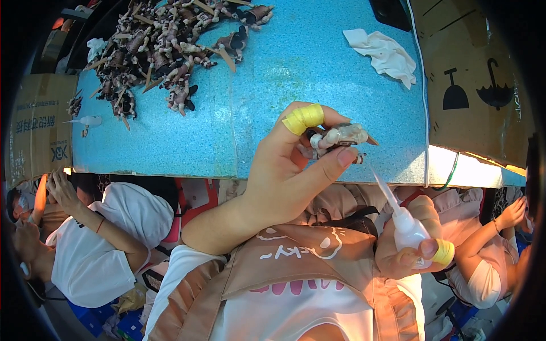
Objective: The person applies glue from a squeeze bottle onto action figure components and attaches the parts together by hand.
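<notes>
Figurine (340, 135) is in the left hand (276, 173), pinched between thumb and fingers, held up over the near edge of the blue table (318, 79), right of center. Small, pale and brown, lying roughly sideways in the grip.

Right hand (392, 258) is wrapped around a white squeeze bottle (409, 230), nearer and further right. Its thin nozzle (387, 190) angles far-left; tip just beside the figurine, looks apart.

Yellow wrap (303, 119) on a left-hand finger; similar on one right-hand digit.

Pile of similar figurines (165, 48) at far left, wooden sticks (227, 59) mixed in. Second white bottle (90, 120) lies at the table's left side, near the pile. Crumpled white cloth (387, 54) at far right. Cardboard (475, 79) along the right edge.
</notes>
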Demonstrator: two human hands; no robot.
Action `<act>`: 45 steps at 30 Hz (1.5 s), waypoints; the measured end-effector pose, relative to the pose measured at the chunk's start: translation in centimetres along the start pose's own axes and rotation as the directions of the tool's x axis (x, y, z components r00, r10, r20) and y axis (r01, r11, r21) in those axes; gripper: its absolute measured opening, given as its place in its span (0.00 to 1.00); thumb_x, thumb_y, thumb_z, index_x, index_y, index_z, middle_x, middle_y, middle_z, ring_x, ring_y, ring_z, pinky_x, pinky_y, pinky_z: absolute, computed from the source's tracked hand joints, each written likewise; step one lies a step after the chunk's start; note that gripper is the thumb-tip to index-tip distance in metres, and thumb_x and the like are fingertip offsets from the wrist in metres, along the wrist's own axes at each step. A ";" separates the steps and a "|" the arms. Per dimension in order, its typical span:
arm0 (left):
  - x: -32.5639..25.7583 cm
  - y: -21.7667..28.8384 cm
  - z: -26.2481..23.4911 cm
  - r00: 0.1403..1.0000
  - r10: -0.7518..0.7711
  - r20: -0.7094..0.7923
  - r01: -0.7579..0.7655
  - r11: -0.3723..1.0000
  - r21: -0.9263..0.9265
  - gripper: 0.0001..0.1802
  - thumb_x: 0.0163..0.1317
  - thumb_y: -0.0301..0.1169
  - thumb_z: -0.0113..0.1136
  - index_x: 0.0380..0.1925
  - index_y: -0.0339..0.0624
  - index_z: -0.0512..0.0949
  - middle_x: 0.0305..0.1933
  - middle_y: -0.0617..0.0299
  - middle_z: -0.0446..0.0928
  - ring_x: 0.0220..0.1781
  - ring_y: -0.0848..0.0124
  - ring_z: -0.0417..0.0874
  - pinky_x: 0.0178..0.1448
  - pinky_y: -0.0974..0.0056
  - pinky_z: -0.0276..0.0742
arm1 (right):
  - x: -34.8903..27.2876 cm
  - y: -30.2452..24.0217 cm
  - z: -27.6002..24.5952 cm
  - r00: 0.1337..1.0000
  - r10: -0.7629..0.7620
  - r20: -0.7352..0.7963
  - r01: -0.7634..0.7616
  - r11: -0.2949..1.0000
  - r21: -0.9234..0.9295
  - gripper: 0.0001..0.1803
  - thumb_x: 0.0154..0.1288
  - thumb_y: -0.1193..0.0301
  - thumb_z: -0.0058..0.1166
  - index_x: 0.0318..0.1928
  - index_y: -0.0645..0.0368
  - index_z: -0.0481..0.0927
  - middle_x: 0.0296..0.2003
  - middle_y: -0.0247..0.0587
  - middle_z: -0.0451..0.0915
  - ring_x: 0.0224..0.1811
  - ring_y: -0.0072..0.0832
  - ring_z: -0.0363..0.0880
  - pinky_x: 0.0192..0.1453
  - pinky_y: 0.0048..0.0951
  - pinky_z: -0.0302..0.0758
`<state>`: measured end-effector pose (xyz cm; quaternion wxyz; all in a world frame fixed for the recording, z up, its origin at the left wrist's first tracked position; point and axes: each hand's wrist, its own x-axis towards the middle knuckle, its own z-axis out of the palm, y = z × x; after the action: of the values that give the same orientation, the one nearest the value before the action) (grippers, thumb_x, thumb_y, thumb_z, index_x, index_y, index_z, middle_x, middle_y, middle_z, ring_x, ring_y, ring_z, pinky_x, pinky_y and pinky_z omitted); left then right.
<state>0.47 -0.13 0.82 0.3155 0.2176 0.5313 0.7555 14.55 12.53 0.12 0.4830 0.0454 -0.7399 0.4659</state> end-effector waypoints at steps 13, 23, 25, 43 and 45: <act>0.5 0.1 0.1 1.000 -0.021 -0.017 0.020 1.000 -0.013 0.16 0.56 0.22 0.58 0.45 0.37 0.68 0.42 0.61 0.69 0.42 0.75 0.73 0.45 0.72 0.70 | -0.3 0.3 0.4 0.985 0.169 -0.047 -0.153 0.960 0.233 0.14 0.57 0.64 0.55 0.42 0.54 0.70 0.25 0.35 0.65 0.23 0.23 0.56 0.26 0.24 0.55; 0.4 -1.2 -0.4 0.991 0.069 -0.114 -0.071 0.997 -0.012 0.19 0.59 0.21 0.53 0.51 0.34 0.64 0.42 0.57 0.73 0.37 0.72 0.76 0.37 0.68 0.75 | 2.2 4.2 -0.3 0.780 0.619 0.091 -0.626 0.774 0.099 0.15 0.55 0.77 0.52 0.45 0.65 0.71 0.36 0.42 0.75 0.38 0.28 0.75 0.39 0.29 0.72; 0.3 -1.1 -1.1 0.987 0.095 -0.132 -0.095 0.995 0.005 0.18 0.60 0.23 0.52 0.51 0.35 0.64 0.42 0.56 0.73 0.37 0.71 0.77 0.36 0.68 0.75 | 3.1 6.4 0.3 0.932 0.341 0.121 -0.317 0.932 -0.177 0.18 0.53 0.72 0.57 0.46 0.62 0.71 0.33 0.40 0.76 0.39 0.34 0.74 0.45 0.30 0.68; 1.4 -1.0 0.3 0.996 0.077 -0.046 -0.075 0.996 0.052 0.15 0.61 0.25 0.51 0.48 0.35 0.66 0.43 0.57 0.72 0.34 0.71 0.77 0.34 0.68 0.75 | 9.2 12.3 -13.1 0.958 0.153 -0.241 -0.286 0.515 -0.808 0.09 0.58 0.73 0.46 0.38 0.53 0.79 0.28 0.45 0.78 0.29 0.44 0.75 0.37 0.38 0.73; 0.7 -0.7 0.3 0.993 0.086 -0.081 -0.083 0.996 0.035 0.15 0.61 0.25 0.51 0.48 0.35 0.66 0.41 0.57 0.73 0.34 0.71 0.77 0.35 0.68 0.75 | 10.1 13.8 -12.0 0.831 0.508 -0.225 -0.485 0.467 -0.739 0.14 0.59 0.72 0.45 0.46 0.50 0.77 0.27 0.46 0.79 0.30 0.41 0.77 0.40 0.38 0.73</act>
<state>0.35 0.70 0.27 0.2576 0.2134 0.5459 0.7681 10.12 32.99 0.03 0.2881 -0.3759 -0.8522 0.2223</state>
